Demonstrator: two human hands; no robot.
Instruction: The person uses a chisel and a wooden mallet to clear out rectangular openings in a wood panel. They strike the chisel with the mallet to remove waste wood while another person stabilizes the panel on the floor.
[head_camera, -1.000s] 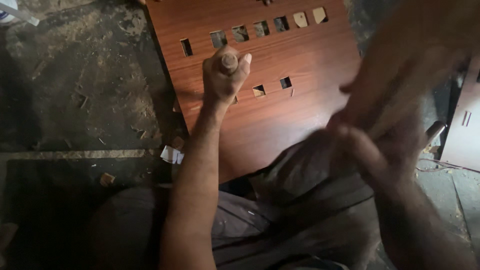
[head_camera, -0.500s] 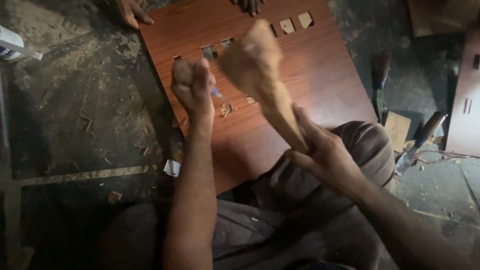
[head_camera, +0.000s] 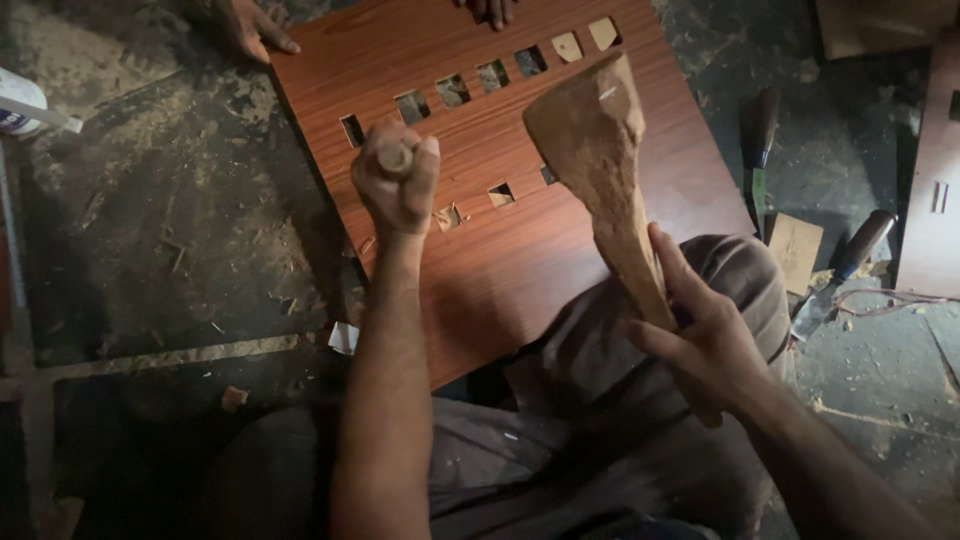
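Hands: left hand (head_camera: 398, 190) fisted round chisel (head_camera: 396, 158), probably upright on panel (head_camera: 520, 270); right hand (head_camera: 705, 345) gripping mallet (head_camera: 600, 160) raised clear.

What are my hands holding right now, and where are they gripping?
The left hand is fisted around a chisel handle, near its top. The right hand grips a wooden mallet by its narrow lower end.

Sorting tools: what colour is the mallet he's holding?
Pale tan raw wood mallet, head view.
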